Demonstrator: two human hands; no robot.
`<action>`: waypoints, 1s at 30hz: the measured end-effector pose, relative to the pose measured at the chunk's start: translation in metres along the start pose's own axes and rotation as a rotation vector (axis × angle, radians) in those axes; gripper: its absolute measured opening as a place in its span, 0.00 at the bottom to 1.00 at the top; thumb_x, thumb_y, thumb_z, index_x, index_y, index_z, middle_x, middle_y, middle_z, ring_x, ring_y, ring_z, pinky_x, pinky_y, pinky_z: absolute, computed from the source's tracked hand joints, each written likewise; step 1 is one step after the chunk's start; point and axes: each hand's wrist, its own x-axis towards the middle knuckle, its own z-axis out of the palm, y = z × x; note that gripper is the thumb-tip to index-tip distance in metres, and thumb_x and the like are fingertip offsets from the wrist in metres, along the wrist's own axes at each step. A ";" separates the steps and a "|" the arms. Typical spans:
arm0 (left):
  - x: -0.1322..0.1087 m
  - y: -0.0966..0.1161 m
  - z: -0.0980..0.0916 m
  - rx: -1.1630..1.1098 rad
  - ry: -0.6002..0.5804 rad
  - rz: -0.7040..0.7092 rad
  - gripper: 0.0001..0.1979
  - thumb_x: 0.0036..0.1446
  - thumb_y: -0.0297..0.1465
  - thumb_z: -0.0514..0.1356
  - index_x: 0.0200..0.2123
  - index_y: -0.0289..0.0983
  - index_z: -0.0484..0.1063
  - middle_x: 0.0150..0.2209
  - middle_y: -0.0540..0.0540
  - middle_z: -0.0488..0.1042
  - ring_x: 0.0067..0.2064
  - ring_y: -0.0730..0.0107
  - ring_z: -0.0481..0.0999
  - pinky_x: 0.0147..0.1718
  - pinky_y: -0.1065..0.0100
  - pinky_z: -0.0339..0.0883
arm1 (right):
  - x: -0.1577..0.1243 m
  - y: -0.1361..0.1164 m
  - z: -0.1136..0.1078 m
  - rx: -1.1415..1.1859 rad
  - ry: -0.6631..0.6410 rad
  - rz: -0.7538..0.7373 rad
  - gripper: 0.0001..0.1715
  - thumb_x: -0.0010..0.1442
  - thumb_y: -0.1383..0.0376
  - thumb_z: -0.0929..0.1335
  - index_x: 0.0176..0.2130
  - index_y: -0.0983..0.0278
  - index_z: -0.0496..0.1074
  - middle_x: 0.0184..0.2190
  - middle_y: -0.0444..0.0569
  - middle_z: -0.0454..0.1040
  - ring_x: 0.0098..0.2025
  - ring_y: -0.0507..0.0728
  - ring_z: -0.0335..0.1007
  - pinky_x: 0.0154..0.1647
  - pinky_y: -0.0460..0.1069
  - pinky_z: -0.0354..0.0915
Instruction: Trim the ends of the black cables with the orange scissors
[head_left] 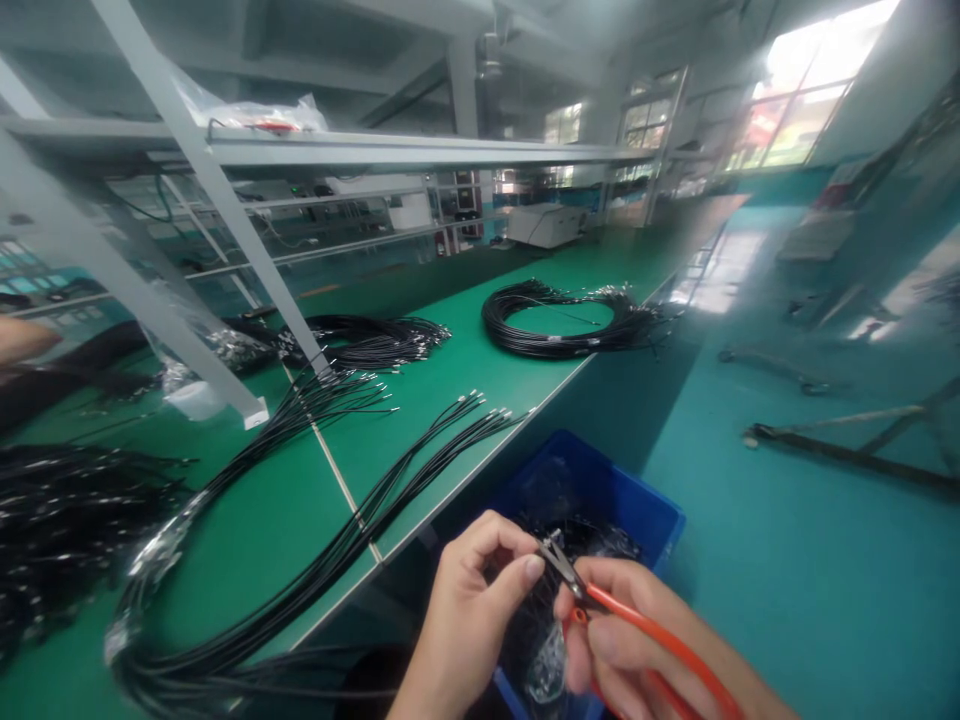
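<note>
My right hand [637,630] is wrapped around red-handled scissors [652,640], their short metal blades slightly apart. Thumb and forefinger of my left hand [480,590] are pinched together right by the blade tips. What they hold is too small and hidden to make out; a small silvery bit shows at the blades. Both hands are above a blue bin [645,510] containing dark tangled pieces and clear plastic. To the left, a long bundle of black cables [300,580] with metal ends bends across the green bench [442,450], partly wrapped in clear plastic.
A coiled black cable bundle [525,335] lies farther along the bench, with another bundle [367,340] beside a shelf post [247,200]. More black cables [67,530] are piled at left, near another person's arm [26,340]. A wheeled stand [847,450] is on the floor at right.
</note>
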 end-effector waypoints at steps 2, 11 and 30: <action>-0.001 0.000 0.000 0.034 -0.003 0.022 0.07 0.54 0.32 0.59 0.27 0.36 0.71 0.28 0.49 0.69 0.31 0.69 0.67 0.31 0.70 0.60 | 0.002 0.002 -0.002 0.015 -0.001 -0.012 0.12 0.47 0.68 0.67 0.35 0.65 0.65 0.21 0.44 0.72 0.18 0.47 0.55 0.20 0.43 0.51; 0.002 -0.002 -0.002 0.120 0.000 0.077 0.07 0.55 0.31 0.59 0.26 0.37 0.70 0.28 0.49 0.69 0.31 0.68 0.68 0.31 0.70 0.61 | 0.017 0.014 -0.013 -0.150 -0.001 0.025 0.12 0.48 0.64 0.69 0.33 0.65 0.64 0.19 0.47 0.75 0.08 0.42 0.50 0.09 0.39 0.45; 0.021 -0.038 -0.102 1.126 0.514 -0.189 0.07 0.55 0.29 0.54 0.26 0.40 0.67 0.30 0.45 0.70 0.36 0.56 0.69 0.31 0.63 0.57 | 0.023 0.037 -0.025 -0.048 0.309 -0.335 0.24 0.46 0.51 0.73 0.35 0.63 0.66 0.17 0.45 0.72 0.09 0.41 0.47 0.11 0.40 0.40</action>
